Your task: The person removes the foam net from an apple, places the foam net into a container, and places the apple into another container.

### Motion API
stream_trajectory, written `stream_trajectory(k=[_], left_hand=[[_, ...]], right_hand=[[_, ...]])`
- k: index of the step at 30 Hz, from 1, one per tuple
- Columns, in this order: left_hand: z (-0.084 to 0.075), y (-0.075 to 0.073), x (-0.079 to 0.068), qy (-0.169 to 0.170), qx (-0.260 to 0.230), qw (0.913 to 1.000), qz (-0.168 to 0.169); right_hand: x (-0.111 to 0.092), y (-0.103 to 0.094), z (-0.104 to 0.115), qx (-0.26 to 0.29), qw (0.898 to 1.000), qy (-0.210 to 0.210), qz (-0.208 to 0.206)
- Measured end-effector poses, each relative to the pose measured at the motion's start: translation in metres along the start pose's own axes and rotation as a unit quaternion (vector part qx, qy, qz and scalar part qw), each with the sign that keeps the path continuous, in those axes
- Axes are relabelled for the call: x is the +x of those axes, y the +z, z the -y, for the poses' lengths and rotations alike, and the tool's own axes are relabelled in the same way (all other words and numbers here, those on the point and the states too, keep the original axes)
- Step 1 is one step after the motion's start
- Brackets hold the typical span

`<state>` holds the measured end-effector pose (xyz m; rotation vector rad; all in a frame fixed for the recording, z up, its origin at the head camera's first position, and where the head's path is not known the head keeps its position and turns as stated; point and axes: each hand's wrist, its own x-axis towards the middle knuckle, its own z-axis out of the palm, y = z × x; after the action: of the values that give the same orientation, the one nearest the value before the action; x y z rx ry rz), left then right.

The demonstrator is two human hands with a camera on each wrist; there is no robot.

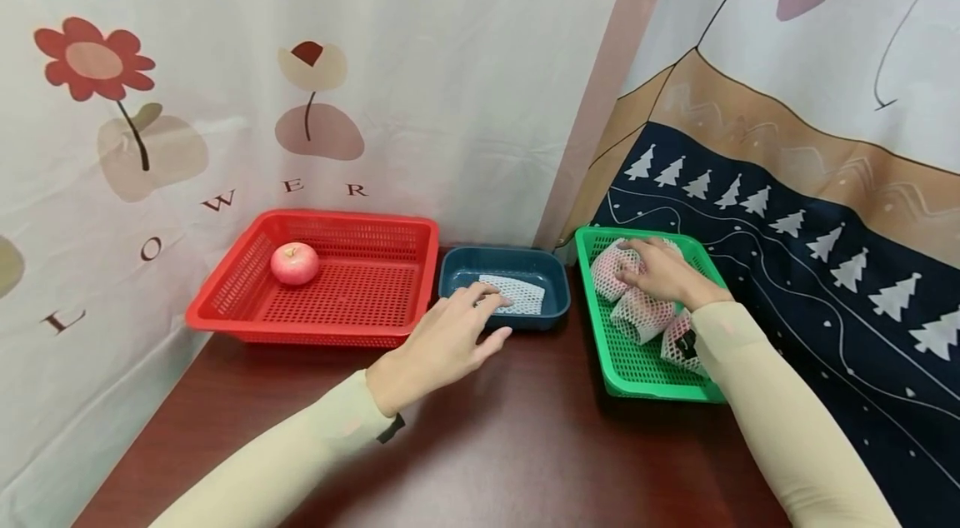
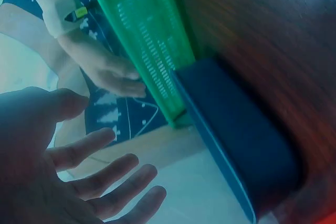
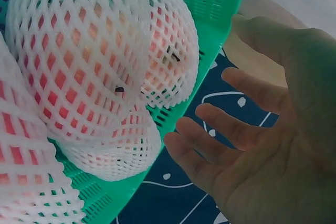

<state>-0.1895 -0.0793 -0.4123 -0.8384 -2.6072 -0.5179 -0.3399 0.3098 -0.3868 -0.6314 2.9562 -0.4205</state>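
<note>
My right hand (image 1: 663, 270) hovers over the green basket (image 1: 626, 382), fingers spread and loosely bent. Under it lie several apples in white foam nets (image 1: 643, 318); the right wrist view shows these netted apples (image 3: 79, 61) beside the fingers, with nothing in the palm (image 3: 262, 145). My left hand (image 1: 450, 332) is held in front of the blue tray (image 1: 551, 320), fingers relaxed and holding nothing. An empty white foam net (image 1: 528, 296) lies flat in that tray, partly behind the left fingertips. In the left wrist view the left hand (image 2: 79, 166) has its fingers apart.
A red basket (image 1: 300, 335) stands at the left with one bare apple (image 1: 294, 263) inside. The dark brown table (image 1: 525, 428) carries all three containers. Printed curtains (image 1: 465, 95) hang behind and to the right, close to the basket edges.
</note>
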Motion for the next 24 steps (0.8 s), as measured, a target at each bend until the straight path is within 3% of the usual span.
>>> stream_trajectory(k=[14, 24], left_hand=[[-0.021, 0.026, 0.002, -0.031, -0.019, 0.9979, 0.053], [-0.037, 0.046, 0.008, -0.01, -0.002, 0.9982, 0.058]], right_hand=[[0.01, 0.003, 0.005, 0.008, 1.0, 0.006, 0.023], [0.017, 0.007, 0.006, 0.011, 0.999, 0.01, 0.032]])
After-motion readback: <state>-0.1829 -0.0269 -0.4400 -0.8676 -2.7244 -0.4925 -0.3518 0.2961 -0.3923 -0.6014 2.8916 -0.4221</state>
